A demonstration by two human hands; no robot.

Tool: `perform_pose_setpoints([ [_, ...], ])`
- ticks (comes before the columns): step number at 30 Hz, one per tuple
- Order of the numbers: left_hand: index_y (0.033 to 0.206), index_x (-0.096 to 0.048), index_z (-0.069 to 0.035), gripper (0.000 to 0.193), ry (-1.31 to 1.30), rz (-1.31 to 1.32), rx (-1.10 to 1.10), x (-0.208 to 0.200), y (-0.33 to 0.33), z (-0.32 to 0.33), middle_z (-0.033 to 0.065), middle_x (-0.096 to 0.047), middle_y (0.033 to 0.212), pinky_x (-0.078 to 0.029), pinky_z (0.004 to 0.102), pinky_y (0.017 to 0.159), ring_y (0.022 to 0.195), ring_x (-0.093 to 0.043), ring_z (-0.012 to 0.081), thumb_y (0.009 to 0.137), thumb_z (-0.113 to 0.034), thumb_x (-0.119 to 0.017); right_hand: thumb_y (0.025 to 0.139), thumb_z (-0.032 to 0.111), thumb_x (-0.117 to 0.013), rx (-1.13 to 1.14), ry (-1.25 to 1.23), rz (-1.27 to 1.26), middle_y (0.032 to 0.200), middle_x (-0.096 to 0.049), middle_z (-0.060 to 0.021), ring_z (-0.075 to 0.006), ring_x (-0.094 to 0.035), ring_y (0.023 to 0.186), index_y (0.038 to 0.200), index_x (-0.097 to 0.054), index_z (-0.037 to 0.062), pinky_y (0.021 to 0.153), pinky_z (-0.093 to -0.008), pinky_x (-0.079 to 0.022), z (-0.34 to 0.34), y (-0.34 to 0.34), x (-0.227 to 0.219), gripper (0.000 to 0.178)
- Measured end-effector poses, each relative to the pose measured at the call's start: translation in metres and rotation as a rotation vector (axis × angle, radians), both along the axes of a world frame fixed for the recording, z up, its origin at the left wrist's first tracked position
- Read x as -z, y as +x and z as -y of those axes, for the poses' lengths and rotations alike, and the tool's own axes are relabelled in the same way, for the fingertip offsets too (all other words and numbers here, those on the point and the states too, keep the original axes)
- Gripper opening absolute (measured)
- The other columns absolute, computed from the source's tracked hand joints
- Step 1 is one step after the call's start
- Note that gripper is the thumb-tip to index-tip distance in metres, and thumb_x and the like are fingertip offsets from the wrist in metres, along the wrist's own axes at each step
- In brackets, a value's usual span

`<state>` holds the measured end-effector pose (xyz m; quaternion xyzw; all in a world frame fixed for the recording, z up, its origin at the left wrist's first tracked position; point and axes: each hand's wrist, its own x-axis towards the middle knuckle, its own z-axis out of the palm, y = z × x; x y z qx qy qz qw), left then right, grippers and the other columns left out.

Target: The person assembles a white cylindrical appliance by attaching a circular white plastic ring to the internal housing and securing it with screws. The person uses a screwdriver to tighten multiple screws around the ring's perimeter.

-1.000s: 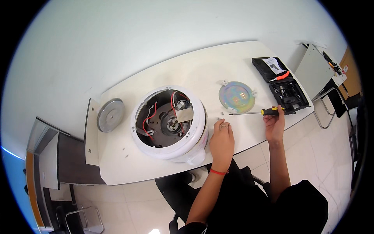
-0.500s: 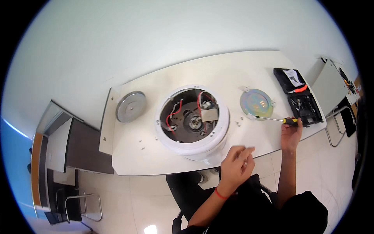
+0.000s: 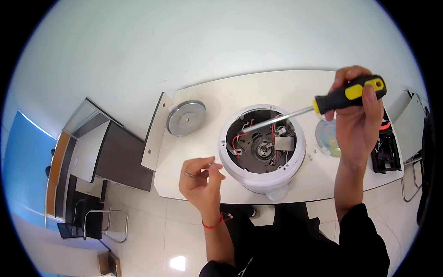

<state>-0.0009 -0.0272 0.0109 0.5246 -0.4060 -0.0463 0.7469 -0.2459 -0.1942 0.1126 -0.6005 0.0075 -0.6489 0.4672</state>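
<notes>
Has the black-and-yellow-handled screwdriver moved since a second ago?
Yes. The black-and-yellow-handled screwdriver lay at the table's near right edge beside the round white appliance; now the right hand holds it raised, tip over the appliance's open interior.

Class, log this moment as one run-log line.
left hand: pinches small screw | right hand: holds screwdriver over opened white appliance | table

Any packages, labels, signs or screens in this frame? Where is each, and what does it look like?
Black tool case: open on the white table at its right end, behind the right hand; rectangular, black with an orange-red part; contents too small to tell.
No labels, signs or screens can be made out.
</notes>
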Motion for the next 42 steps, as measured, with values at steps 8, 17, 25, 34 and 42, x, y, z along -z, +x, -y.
perform_pose_setpoints([
  [8,0.1,-0.073,0.007,0.016,-0.022,0.034,-0.022,-0.003,0.028,0.018,0.0119,-0.065,0.098,-0.061,0.0268,0.054,0.075,-0.072,0.0192,0.097,0.007,-0.057,0.109,0.032,-0.052,0.369,-0.071,-0.094,0.107,-0.064,-0.0198,-0.0182,-0.068,0.081,0.12,-0.059,-0.008,0.058,-0.0278,-0.055,-0.001,0.018,-0.02,0.042],
  [17,0.103,-0.074,0.005,0.014,-0.042,0.033,0.011,0.001,0.03,0.044,0.0132,-0.07,0.098,-0.06,0.0269,0.056,0.079,-0.072,0.0189,0.098,0.005,-0.06,0.113,0.035,-0.041,0.308,-0.138,-0.247,0.12,-0.061,-0.0197,-0.0188,-0.07,0.091,0.134,-0.054,-0.003,0.063,-0.0244,-0.056,0.023,-0.026,-0.01,0.045],
  [25,0.11,-0.076,0.005,0.016,0.194,0.052,0.03,-0.006,0.042,0.033,0.0186,-0.077,0.11,-0.06,0.028,0.079,0.096,-0.074,0.0198,0.094,0.002,-0.075,0.11,0.032,-0.048,0.245,-0.063,-0.232,0.115,-0.062,-0.0156,-0.0158,-0.069,0.093,0.131,-0.057,-0.0008,0.063,-0.0232,-0.056,0.026,-0.021,-0.007,0.04],
  [34,0.105,-0.083,-0.003,0.017,0.387,0.192,0.117,-0.01,0.048,0.03,0.0121,-0.074,0.117,-0.053,0.0338,0.097,0.112,-0.068,0.0215,0.09,0.003,-0.078,0.105,0.028,-0.058,0.103,0.056,-0.165,0.106,-0.063,-0.0107,-0.0129,-0.067,0.087,0.126,-0.06,0.0,0.064,-0.0218,-0.054,0.022,0.019,-0.012,0.035],
  [42,0.105,-0.084,-0.003,0.018,0.389,0.18,0.175,-0.008,0.048,0.03,0.0106,-0.074,0.118,-0.052,0.0341,0.097,0.111,-0.068,0.0215,0.089,0.003,-0.078,0.101,0.024,-0.067,-0.082,0.225,-0.13,0.097,-0.064,-0.0064,-0.0103,-0.066,0.082,0.121,-0.063,0.0006,0.065,-0.0206,-0.052,0.009,0.055,-0.011,0.032],
])
